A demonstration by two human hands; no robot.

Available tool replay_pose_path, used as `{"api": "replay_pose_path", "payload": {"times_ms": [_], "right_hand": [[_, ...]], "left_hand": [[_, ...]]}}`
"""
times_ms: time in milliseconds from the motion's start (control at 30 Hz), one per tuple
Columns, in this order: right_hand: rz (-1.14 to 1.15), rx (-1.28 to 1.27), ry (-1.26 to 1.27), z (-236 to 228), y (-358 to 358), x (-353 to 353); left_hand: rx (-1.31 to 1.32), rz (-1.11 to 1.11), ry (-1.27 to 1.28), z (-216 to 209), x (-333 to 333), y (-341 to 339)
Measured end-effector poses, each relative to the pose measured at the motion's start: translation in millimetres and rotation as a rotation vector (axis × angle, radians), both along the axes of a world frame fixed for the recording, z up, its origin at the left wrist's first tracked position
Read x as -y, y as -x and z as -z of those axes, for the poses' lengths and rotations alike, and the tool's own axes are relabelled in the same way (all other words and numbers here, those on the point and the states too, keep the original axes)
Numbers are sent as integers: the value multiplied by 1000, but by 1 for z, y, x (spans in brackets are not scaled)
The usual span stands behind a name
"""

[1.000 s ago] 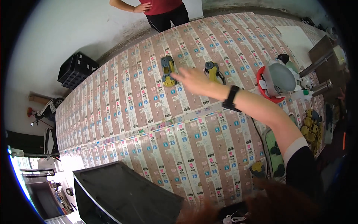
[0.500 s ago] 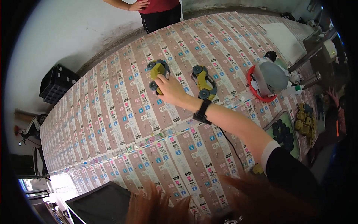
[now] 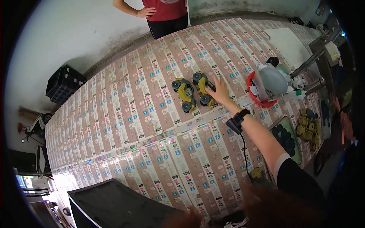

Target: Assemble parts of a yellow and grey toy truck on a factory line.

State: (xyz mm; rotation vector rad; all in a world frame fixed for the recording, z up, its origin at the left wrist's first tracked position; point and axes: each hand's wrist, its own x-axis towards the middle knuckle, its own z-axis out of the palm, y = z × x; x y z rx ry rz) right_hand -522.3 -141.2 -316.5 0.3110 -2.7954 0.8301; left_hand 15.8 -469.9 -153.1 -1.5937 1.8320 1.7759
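Note:
Two yellow-and-grey toy trucks with dark wheels lie close side by side on the paper-covered table. The left toy truck point(image 3: 185, 95) has no hand on it. At the outer side of the right toy truck point(image 3: 201, 86) is my right hand point(image 3: 221, 92). Its thumb points toward that truck and seems to touch its edge, while the fingers stretch out past it, apart. A black band with a small box and a cable point(image 3: 236, 121) wraps my right wrist. My left hand is out of view.
To the right stand a red basin point(image 3: 251, 84) with a grey bowl point(image 3: 274, 80), a green tray point(image 3: 297, 156) of dark wheels, and a pile of yellow toy parts point(image 3: 308, 129). Black crates point(image 3: 65, 83) are at the left. A person point(image 3: 167, 15) stands across the table.
My right hand has let go of the left toy truck and moved right to the other one. The left truck now lies closer to the right one. The view has shifted slightly.

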Motion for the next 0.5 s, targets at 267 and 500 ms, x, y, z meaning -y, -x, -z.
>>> {"api": "replay_pose_path", "payload": {"times_ms": [267,500], "right_hand": [[-20,225,313,27,11,26],[-162,31,144,-66,-44,-55]], "left_hand": [[-73,227,-51,17,-2,66],[-177,629,-251,40,-59,160]]}}
